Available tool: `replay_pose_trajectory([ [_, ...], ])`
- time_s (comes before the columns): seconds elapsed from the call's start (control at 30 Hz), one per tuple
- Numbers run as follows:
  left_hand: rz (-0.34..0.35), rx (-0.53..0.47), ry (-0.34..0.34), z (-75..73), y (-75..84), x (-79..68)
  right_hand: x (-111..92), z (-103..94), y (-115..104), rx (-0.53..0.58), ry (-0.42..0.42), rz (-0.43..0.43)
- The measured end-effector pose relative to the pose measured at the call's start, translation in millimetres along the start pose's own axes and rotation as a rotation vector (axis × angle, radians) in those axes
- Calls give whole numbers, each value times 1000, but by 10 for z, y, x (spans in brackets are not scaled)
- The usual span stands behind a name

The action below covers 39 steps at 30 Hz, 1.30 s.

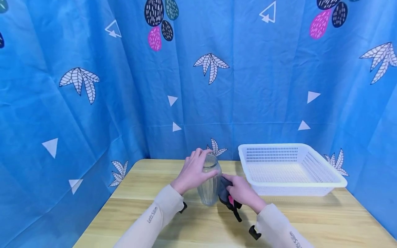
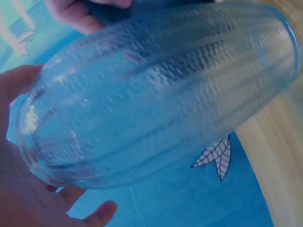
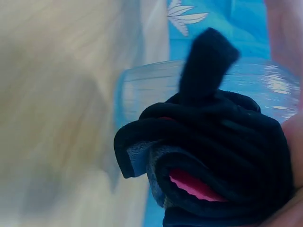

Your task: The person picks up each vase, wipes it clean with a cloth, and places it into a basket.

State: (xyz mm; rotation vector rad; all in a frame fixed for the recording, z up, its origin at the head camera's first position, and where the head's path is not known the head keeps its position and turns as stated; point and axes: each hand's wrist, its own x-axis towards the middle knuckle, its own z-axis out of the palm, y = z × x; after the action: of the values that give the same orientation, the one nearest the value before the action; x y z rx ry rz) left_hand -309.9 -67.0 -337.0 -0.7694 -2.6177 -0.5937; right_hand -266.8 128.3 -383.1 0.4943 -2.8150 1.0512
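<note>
A clear ribbed glass vase [image 1: 208, 193] stands upright on the wooden table. My left hand [image 1: 194, 171] grips it near the mouth, thumb on the near side and fingers around the far side. Just right of the vase, my right hand [image 1: 243, 191] holds a rolled dark grey cloth item [image 1: 224, 190] with black edging, a pink inner part and a black strap end hanging down. In the right wrist view the black-edged roll [image 3: 222, 137] overlaps the vase. The left wrist view shows the textured glass [image 2: 156, 104] close up, its rim against the palm.
A white plastic basket [image 1: 297, 188] with slotted sides stands at the back right of the wooden table [image 1: 310, 220]. Blue patterned curtain [image 1: 263, 86] hangs behind the table and along both sides.
</note>
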Motion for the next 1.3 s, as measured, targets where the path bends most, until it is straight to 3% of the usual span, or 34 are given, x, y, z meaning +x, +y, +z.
replay_pose_trajectory([
  [0.27, 6, -124, -56, -64, 22, 22, 25, -347, -314, 99, 138, 17],
  [0.5, 14, -215, -91, -48, 17, 21, 81, -393, -381, -20, 220, -92],
  [0.6, 13, -219, -82, -17, -1, 19, 81, -307, -300, -51, 181, -90],
  [0.77, 14, -229, -45, 20, -7, 10, 76, -89, -80, 50, -8, 1],
  [0.9, -25, -243, -27, 41, 8, -18, 44, 80, 77, 1, -118, -16],
  [1.07, -75, -208, -9, 48, 26, -39, 14, 147, 137, -49, -120, -18],
  [1.3, -21, -145, 6, -6, 45, -24, -7, -12, 28, 9, -50, -31],
])
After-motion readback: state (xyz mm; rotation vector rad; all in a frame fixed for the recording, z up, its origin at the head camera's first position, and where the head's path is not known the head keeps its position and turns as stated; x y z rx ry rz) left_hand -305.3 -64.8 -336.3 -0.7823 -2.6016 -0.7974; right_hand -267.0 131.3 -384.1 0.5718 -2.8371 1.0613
